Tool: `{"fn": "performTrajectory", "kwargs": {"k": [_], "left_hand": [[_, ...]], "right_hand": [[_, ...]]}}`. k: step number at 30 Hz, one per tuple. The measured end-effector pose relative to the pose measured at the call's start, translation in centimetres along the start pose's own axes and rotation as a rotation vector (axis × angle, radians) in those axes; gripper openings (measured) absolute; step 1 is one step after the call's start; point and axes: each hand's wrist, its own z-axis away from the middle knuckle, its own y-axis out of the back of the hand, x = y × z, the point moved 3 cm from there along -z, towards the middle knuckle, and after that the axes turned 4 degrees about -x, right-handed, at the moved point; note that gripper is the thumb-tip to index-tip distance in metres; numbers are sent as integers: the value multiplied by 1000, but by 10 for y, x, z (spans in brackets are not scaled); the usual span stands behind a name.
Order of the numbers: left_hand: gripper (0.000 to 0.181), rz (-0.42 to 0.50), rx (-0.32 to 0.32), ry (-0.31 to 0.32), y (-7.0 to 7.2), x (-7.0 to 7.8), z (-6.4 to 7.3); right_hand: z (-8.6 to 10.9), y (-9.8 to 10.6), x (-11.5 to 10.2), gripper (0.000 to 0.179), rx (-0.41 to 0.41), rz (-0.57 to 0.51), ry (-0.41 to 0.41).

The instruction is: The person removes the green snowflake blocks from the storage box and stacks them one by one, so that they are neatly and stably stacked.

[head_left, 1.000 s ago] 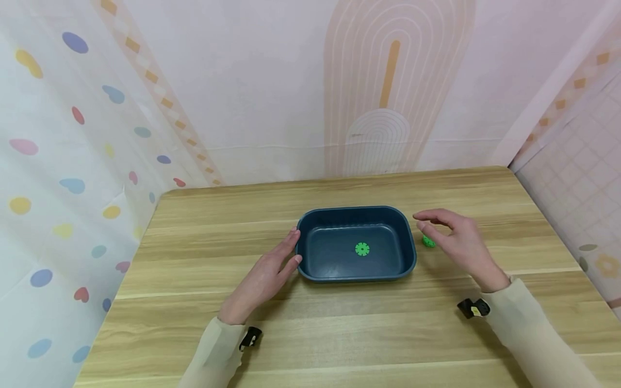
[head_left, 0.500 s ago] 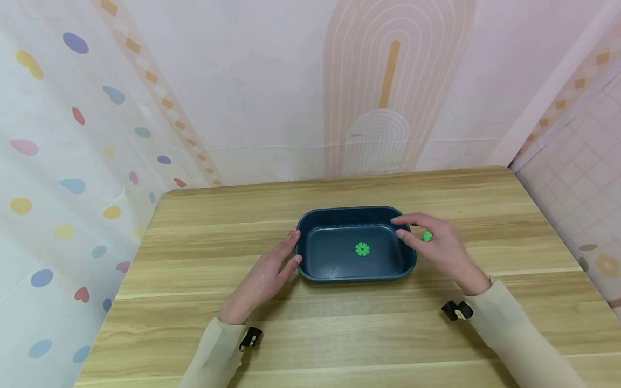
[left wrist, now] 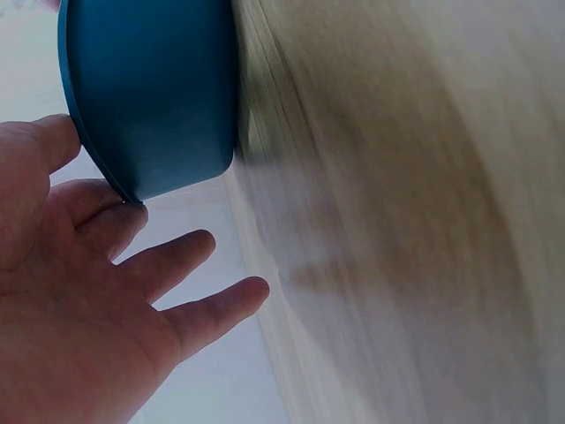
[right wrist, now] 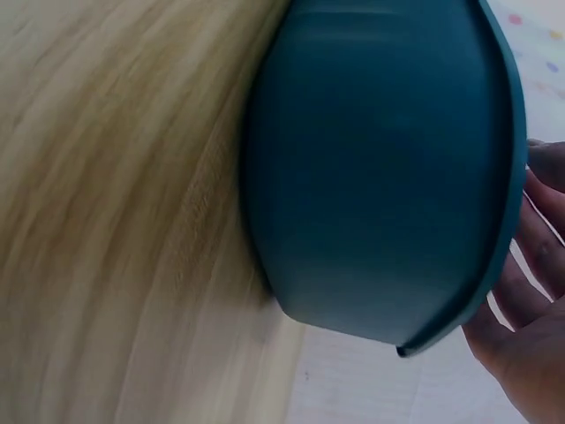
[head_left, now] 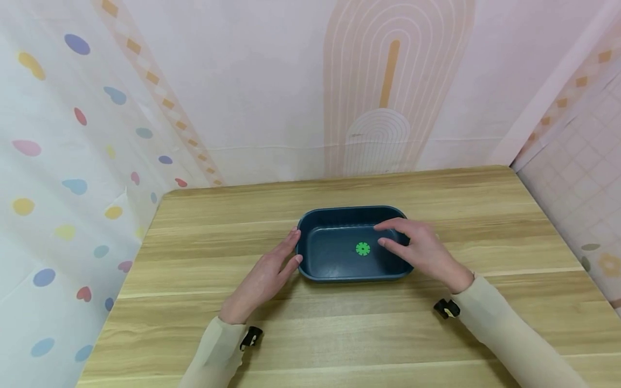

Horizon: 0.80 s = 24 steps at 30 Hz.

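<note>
A dark blue rectangular tub stands on the wooden table, and a green notched disc lies flat on its floor. My left hand rests its fingertips on the tub's left rim. In the left wrist view, the left hand's fingers are spread, some of them touching the rim. My right hand hovers over the tub's right end, thumb and forefinger apart, with nothing visible between them. From the right wrist, the tub's outer wall hides part of the right hand.
The wooden table reaches back to a patterned fabric wall. Dotted fabric hangs along the left side, and a grid-patterned sheet hangs on the right.
My right hand has moved left from beside the tub to above its right end. A small green piece, seen earlier on the table right of the tub, is now out of sight. The left hand stays put.
</note>
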Motion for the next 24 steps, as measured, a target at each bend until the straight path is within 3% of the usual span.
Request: {"fn": "performTrajectory", "kwargs": {"k": [24], "left_hand": [[60, 2, -9, 2, 2, 2, 0]], "right_hand": [[-21, -20, 3, 48, -302, 68, -90]]}}
